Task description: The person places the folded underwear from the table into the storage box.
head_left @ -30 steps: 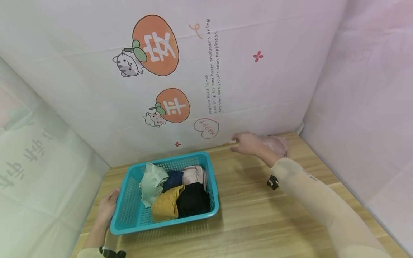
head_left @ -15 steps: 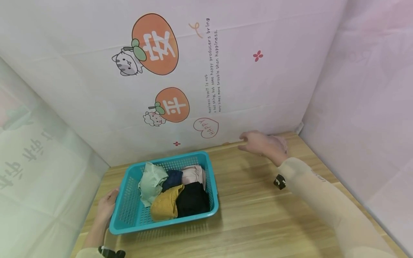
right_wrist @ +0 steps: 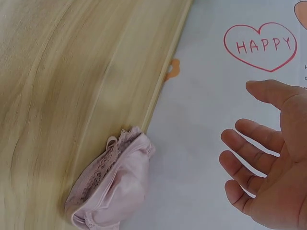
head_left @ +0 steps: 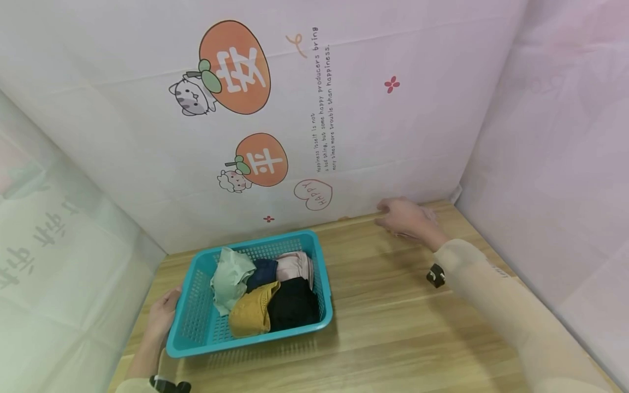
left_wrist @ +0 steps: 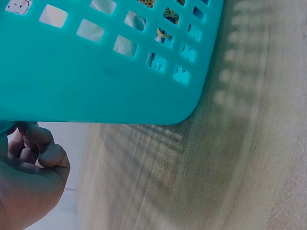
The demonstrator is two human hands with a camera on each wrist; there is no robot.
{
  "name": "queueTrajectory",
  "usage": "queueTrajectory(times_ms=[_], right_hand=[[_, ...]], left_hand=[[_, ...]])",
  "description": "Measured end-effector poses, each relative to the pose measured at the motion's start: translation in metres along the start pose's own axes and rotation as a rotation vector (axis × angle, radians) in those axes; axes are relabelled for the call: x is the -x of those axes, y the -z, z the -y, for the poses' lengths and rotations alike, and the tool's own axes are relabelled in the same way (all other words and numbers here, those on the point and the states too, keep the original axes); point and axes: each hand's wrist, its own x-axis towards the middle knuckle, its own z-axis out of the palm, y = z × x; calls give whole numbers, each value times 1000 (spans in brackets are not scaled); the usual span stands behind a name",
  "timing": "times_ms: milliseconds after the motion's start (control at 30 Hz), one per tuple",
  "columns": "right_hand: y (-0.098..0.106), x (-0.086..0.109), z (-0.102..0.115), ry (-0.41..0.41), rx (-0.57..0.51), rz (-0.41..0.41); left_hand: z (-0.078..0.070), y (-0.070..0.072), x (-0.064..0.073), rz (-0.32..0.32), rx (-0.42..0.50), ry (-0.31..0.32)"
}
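Note:
A turquoise plastic basket [head_left: 248,341] stands at the left of the wooden table. My left hand [head_left: 162,316] grips its left end, and the left wrist view shows those fingers curled against the basket's edge. Inside lie folded garments: pale green [head_left: 231,278], navy [head_left: 262,273], mustard [head_left: 251,311], black [head_left: 294,304] and pale pink [head_left: 295,266]. At the back right, my right hand [head_left: 405,218] is over a dusty-pink, lace-trimmed undergarment [right_wrist: 117,187], mostly hiding it in the head view. In the right wrist view this hand's fingers are spread and hold nothing, apart from the cloth.
A printed white cloth wall [head_left: 358,136] rises along the table's back edge. More white cloth hangs on the left [head_left: 64,262] and on the right [head_left: 565,180]. Bare wooden tabletop [head_left: 383,327] extends right of the basket.
My right hand has shifted to the right along the back edge, covering more of the dusty-pink undergarment. My left hand and the basket have stayed nearly still.

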Motion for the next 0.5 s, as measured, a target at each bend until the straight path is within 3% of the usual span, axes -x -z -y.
queueTrajectory(times_ms=[500], right_hand=[[6, 2, -14, -21, 27, -8]], left_hand=[[0, 0, -2, -12, -27, -1]])
